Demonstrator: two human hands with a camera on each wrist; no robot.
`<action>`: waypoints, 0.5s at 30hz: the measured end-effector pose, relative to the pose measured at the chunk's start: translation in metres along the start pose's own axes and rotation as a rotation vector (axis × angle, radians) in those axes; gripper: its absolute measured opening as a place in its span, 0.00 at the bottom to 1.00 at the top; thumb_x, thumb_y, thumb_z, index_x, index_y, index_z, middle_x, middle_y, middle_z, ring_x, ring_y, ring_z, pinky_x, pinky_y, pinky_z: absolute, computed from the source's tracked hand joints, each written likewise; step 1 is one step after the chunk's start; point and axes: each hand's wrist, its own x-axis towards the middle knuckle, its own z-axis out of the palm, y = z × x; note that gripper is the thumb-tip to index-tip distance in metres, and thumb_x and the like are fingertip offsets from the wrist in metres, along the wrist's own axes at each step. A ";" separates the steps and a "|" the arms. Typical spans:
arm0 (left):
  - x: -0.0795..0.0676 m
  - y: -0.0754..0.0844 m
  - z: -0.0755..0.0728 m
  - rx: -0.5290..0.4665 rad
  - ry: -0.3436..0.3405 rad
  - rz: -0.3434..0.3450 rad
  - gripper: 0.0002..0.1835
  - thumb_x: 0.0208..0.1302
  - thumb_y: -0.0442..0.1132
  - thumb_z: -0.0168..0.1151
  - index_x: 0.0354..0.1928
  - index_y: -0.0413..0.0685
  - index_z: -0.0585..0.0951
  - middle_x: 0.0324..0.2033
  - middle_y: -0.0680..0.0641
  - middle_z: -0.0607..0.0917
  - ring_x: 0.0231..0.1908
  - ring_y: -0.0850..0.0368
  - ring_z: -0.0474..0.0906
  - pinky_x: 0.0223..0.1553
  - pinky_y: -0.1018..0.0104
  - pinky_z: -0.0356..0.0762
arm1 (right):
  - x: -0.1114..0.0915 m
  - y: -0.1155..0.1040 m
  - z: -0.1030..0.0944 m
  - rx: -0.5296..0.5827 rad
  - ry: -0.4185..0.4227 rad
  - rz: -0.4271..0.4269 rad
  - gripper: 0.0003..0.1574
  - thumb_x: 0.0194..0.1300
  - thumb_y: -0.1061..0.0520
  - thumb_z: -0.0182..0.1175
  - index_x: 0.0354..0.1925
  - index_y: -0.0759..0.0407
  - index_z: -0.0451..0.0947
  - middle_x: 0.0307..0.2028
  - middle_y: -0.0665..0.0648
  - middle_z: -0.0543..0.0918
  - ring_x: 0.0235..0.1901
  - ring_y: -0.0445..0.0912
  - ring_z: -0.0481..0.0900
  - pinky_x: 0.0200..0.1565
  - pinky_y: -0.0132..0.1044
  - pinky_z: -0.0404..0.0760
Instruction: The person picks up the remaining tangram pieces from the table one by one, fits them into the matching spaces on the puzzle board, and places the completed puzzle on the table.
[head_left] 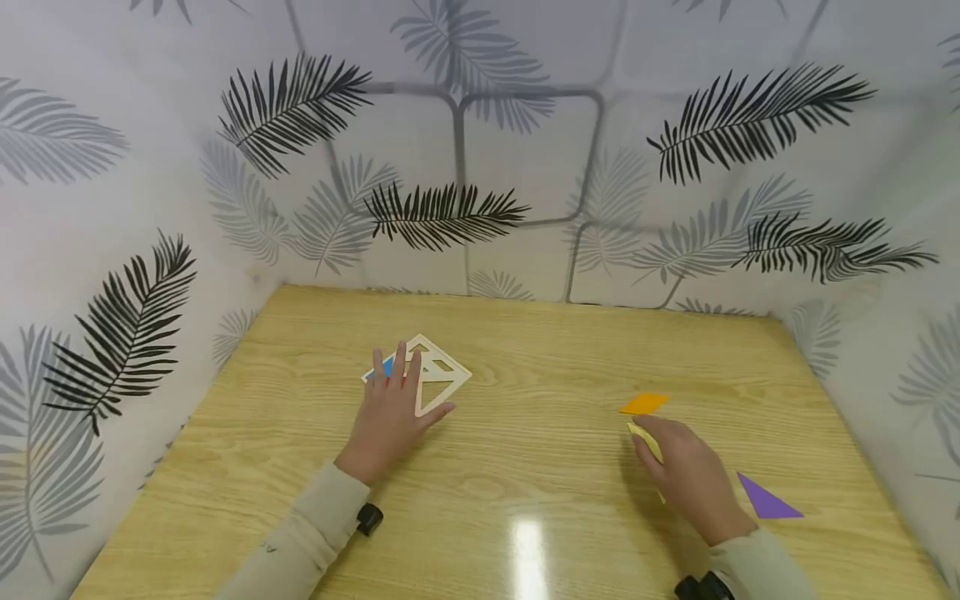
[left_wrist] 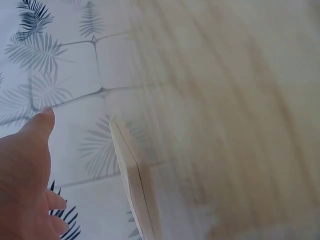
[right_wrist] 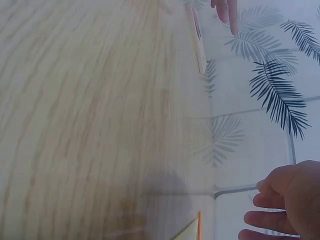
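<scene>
A pale tangram board [head_left: 452,393] with shaped cutouts lies on the table, turned to a diamond. A blue piece [head_left: 387,367] and some red show in it, partly hidden. Above its near left part, my left hand [head_left: 390,425] has its fingers spread; the left wrist view shows a gap between that hand [left_wrist: 25,175] and the board's edge [left_wrist: 132,175]. My right hand [head_left: 686,467] hovers over a yellow piece [head_left: 648,442], which it partly covers. In the right wrist view the fingers of that hand [right_wrist: 290,200] are loosely bent, apart from the yellow piece [right_wrist: 188,232].
An orange parallelogram [head_left: 645,404] lies just beyond the yellow piece. A purple triangle [head_left: 768,498] lies right of my right hand. The wooden table [head_left: 525,450] meets leaf-patterned cloth [head_left: 525,150] at its back and sides.
</scene>
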 end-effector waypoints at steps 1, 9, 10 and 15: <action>-0.001 -0.003 0.000 -0.009 -0.003 0.000 0.52 0.57 0.75 0.41 0.71 0.41 0.55 0.69 0.37 0.52 0.66 0.32 0.44 0.57 0.40 0.59 | 0.001 -0.001 0.001 0.009 0.000 0.000 0.20 0.60 0.56 0.63 0.50 0.62 0.78 0.44 0.62 0.81 0.44 0.57 0.79 0.38 0.51 0.77; -0.007 -0.030 -0.003 -0.256 0.005 -0.088 0.32 0.69 0.47 0.51 0.66 0.31 0.62 0.65 0.35 0.62 0.65 0.42 0.56 0.59 0.49 0.60 | 0.015 -0.011 0.015 0.115 -0.053 -0.024 0.17 0.62 0.59 0.61 0.49 0.63 0.78 0.47 0.61 0.80 0.48 0.57 0.76 0.45 0.50 0.75; -0.007 -0.033 -0.002 -0.314 0.034 -0.105 0.28 0.68 0.43 0.52 0.64 0.31 0.65 0.63 0.35 0.65 0.64 0.42 0.59 0.58 0.50 0.62 | 0.016 -0.012 0.017 0.129 -0.056 -0.026 0.17 0.62 0.60 0.61 0.49 0.63 0.78 0.47 0.61 0.80 0.48 0.57 0.76 0.46 0.50 0.75; -0.008 -0.049 0.001 -0.458 0.145 -0.169 0.17 0.65 0.32 0.51 0.53 0.32 0.77 0.53 0.38 0.76 0.55 0.43 0.71 0.53 0.52 0.69 | 0.023 -0.019 0.027 0.177 -0.061 -0.029 0.16 0.62 0.61 0.60 0.49 0.63 0.78 0.49 0.61 0.78 0.50 0.56 0.74 0.48 0.50 0.74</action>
